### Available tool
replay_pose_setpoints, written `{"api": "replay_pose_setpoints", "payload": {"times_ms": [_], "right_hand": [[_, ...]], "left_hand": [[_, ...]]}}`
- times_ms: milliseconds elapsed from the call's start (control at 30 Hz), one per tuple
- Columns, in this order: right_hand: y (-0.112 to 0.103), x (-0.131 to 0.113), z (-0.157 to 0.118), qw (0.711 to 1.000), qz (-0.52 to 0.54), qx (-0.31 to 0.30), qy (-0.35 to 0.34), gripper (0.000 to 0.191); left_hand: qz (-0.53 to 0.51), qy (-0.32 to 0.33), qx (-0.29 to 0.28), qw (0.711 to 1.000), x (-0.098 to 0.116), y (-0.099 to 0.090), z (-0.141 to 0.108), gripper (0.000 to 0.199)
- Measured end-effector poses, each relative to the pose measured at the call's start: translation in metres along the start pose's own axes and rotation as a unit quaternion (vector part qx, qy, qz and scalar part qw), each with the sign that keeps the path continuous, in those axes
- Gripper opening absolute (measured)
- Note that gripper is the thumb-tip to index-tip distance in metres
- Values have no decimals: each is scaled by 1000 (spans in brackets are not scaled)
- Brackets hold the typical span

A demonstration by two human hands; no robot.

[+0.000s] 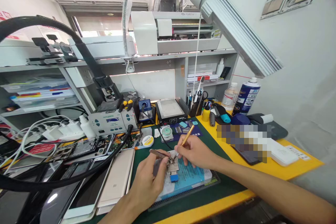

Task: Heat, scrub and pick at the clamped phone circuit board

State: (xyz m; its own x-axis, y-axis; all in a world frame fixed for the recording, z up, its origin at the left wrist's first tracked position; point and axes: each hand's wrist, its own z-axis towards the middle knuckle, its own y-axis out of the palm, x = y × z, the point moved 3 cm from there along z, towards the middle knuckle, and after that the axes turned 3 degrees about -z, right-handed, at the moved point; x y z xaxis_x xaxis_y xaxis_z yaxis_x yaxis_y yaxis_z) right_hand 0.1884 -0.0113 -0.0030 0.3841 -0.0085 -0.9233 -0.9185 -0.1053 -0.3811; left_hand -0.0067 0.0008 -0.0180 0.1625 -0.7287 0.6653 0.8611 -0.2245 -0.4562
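My left hand (149,176) is closed around a pair of tweezers (158,153), their tips reaching toward a small electronic part in a metal holder (173,168) with a blue end. Across from it, my right hand (194,152) pinches a gold pen-shaped tool (188,135) that slants down to the same spot; its tip is too small to make out. The holder lies on a light-blue printed box or pad (193,178), which rests on a dark tray on the green mat (223,185). Both hands are close to the holder, one on either side.
Several phones (117,176) lie at the left under a black hose (102,171). Behind the hands stand a soldering station (110,120), a solder spool (166,132) and a heating plate (170,108). A spray can (246,96) and a white power bank (282,152) are at the right.
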Motion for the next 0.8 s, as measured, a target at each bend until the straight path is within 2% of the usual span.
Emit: {"api": "replay_pose_setpoints", "payload": {"times_ms": [800], "right_hand": [[1, 10, 3, 1000, 8, -1, -19, 18]], "left_hand": [[10, 4, 1, 1000, -1, 0, -1, 13]]}}
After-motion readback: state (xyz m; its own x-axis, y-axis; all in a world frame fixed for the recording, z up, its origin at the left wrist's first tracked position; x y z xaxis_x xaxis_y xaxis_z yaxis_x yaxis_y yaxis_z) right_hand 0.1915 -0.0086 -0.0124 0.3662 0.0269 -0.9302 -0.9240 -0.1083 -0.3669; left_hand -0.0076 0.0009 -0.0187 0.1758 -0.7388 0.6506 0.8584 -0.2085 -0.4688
